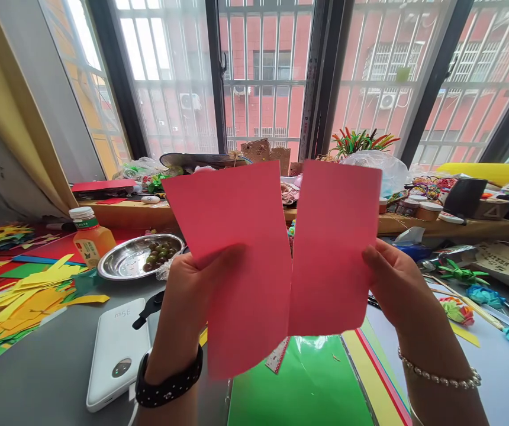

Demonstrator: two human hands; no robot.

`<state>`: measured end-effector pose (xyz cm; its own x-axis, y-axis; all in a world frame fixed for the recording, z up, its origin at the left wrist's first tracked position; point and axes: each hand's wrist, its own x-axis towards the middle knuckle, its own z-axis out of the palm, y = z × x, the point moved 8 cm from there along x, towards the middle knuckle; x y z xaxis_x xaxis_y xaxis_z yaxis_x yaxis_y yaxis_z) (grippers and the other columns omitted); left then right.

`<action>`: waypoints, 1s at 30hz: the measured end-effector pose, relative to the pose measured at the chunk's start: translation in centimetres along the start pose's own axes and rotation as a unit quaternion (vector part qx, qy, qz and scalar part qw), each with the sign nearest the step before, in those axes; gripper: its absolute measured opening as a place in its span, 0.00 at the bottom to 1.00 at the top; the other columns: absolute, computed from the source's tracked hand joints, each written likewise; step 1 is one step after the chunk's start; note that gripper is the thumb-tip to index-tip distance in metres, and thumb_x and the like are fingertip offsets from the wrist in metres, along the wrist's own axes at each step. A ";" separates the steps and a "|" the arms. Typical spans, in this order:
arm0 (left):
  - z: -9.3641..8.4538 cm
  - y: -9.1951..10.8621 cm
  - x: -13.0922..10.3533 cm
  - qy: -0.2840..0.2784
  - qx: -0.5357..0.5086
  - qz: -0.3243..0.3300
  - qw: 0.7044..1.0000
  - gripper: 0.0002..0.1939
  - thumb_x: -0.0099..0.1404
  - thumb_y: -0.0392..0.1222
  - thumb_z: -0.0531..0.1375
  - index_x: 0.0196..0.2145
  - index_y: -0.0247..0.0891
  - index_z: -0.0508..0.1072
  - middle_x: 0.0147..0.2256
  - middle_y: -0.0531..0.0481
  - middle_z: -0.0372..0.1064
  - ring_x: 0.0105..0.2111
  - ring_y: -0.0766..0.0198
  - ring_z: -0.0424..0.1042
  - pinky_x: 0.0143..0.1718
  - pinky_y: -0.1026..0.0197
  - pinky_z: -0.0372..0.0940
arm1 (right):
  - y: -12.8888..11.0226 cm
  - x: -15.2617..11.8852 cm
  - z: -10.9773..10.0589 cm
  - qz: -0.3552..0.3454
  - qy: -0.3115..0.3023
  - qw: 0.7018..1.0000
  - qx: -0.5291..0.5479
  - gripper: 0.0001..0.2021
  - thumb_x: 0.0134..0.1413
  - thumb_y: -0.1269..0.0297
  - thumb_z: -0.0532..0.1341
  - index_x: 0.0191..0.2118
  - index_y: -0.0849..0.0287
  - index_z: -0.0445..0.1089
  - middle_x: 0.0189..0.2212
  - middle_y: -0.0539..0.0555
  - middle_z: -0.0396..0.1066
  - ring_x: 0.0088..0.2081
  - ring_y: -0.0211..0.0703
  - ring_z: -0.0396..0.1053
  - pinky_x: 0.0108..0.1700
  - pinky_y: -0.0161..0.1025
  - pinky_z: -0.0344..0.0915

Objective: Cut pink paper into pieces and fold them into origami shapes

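Left piece, right piece: red paper held up over the green sheet, meeting low down; likely light, thin, easily torn.
Left hand: pinches left piece's outer edge, thumb in front.
Right hand: pinches right piece likewise.
Outer edges: likely the safest hold.

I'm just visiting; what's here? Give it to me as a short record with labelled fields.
Left hand: grips left red sheet
Right hand: grips right red sheet
Gap between sheets: wider at top, narrowing downward
Beneath: glossy green sheet
Left side: white power bank, bottle, yellow strips, metal dish
Behind: barred windows
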<state>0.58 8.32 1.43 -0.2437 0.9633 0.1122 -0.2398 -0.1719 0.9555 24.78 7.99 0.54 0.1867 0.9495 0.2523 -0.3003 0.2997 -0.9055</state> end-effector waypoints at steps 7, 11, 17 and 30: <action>0.9 -0.5 1.3 -0.081 -0.038 0.002 0.996 0.12 0.42 0.45 0.64 0.25 0.34 0.72 0.22 0.51 0.71 0.21 0.63 0.70 0.21 0.66 0.64 | -0.3 -1.0 -0.2 0.023 0.075 0.992 -0.098 0.11 0.30 0.63 0.67 0.26 0.61 0.71 0.19 0.49 0.72 0.17 0.35 0.66 0.17 0.28 0.62; 2.1 -1.1 1.1 -0.193 0.026 -0.030 0.980 0.14 0.39 0.42 0.66 0.26 0.33 0.73 0.24 0.49 0.72 0.22 0.62 0.70 0.22 0.65 0.63 | -1.6 -1.4 -1.2 -0.036 0.145 0.980 -0.129 0.08 0.34 0.63 0.65 0.26 0.59 0.71 0.20 0.49 0.72 0.17 0.35 0.65 0.17 0.29 0.62; 1.3 -1.2 1.5 -0.161 0.077 -0.020 0.984 0.07 0.41 0.39 0.65 0.20 0.34 0.73 0.20 0.53 0.71 0.20 0.66 0.68 0.20 0.68 0.62 | -1.9 -1.0 -1.8 -0.068 0.146 0.972 -0.168 0.07 0.35 0.63 0.64 0.25 0.58 0.71 0.19 0.49 0.72 0.17 0.35 0.65 0.16 0.30 0.62; -0.9 -1.2 2.7 -0.112 0.150 0.000 0.982 0.13 0.39 0.44 0.65 0.24 0.35 0.72 0.22 0.53 0.70 0.23 0.64 0.67 0.21 0.66 0.61 | -2.5 -0.5 -4.5 -0.110 0.205 0.950 -0.206 0.10 0.33 0.61 0.65 0.28 0.59 0.72 0.19 0.48 0.70 0.16 0.31 0.61 0.14 0.27 0.58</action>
<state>-0.64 10.91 0.37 -0.0225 0.9902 0.1377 0.0558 -0.1363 0.9891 29.67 6.34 1.10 0.5762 0.7265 0.3744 0.1652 0.3451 -0.9239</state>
